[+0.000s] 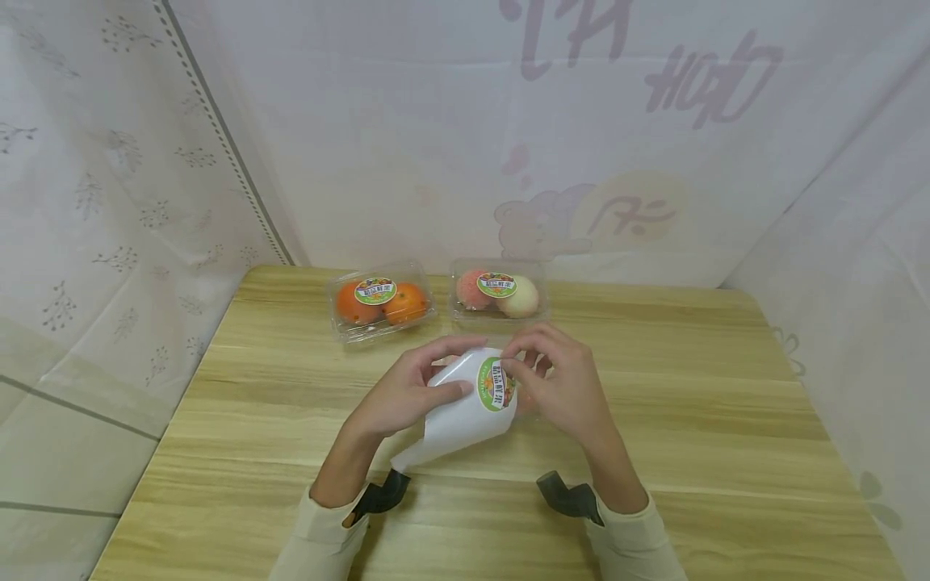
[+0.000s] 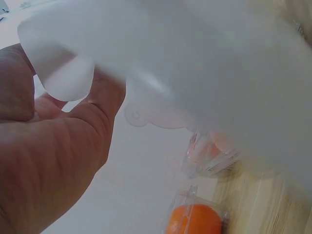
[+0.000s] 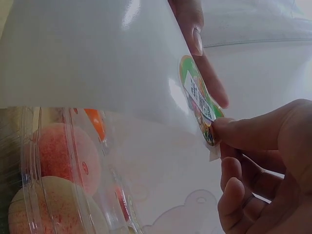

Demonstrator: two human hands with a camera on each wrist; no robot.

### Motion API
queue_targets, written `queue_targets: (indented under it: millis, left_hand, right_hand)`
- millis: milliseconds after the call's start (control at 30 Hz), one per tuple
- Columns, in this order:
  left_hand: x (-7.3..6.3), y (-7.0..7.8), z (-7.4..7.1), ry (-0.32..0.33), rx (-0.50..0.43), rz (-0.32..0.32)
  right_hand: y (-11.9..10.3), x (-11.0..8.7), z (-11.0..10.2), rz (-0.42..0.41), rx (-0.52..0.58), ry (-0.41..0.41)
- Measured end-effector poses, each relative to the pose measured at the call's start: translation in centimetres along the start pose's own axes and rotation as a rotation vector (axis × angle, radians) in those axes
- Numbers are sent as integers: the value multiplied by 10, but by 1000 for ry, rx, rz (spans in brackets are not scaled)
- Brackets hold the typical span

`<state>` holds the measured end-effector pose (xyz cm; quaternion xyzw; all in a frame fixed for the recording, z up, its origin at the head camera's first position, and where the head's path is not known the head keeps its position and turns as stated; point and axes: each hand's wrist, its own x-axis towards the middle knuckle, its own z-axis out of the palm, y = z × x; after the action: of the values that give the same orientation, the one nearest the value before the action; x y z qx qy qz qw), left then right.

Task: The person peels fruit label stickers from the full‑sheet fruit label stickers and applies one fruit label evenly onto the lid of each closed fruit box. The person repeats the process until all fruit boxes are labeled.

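Holding: both hands work above the middle of the wooden table (image 1: 654,420), with a curled white backing sheet (image 1: 454,424) between them that carries a round green-rimmed sticker (image 1: 496,384).
Left hand: the left hand (image 1: 403,395) has its fingers bent round the left side of the sheet, the thumb lying across its face, so it grips the sheet and nothing else.
Right hand: the right hand (image 1: 563,383) is curled, its thumb and forefinger pinching the sticker's edge; the right wrist view shows a fingertip (image 3: 220,127) right at the sticker's (image 3: 200,100) lower rim, where the sheet's (image 3: 87,53) edge runs.
Sheet, handling: I judge it very light, thin and floppy, glossy enough to slip; it bends into a roll under its own spring, so it is best held at its bare left part, well away from the sticker.
Sticker, handling: probably thin, flexible and tacky on its back, easy to crease or tear; the rim is the place to take it, with fingertips only.
Behind: a clear box of oranges (image 1: 379,303) and, just beside it to the right, a clear box of peaches (image 1: 498,294), each with the same kind of sticker on its lid, both closed and apart from the hands.
Unclear: whether the sticker's edge has already lifted off the sheet cannot be told.
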<state>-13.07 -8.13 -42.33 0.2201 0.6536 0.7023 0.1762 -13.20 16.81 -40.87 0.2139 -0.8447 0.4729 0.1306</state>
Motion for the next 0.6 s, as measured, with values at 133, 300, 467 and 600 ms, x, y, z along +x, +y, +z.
queue_targets:
  millis: [133,300,467,600]
  left_hand:
    - [-1,1,1,12,26,-6]
    - [-1,1,2,32,51,-30]
    - [-2,1,1,59,99,-30]
    - [-3,2,1,71,100,-44]
  right_hand:
    - [0,0,0,-11,-7,1]
    - [1,0,0,-24,-6,2]
    - [1,0,0,-33,-7,3]
    - [3,0,0,-44,1,7]
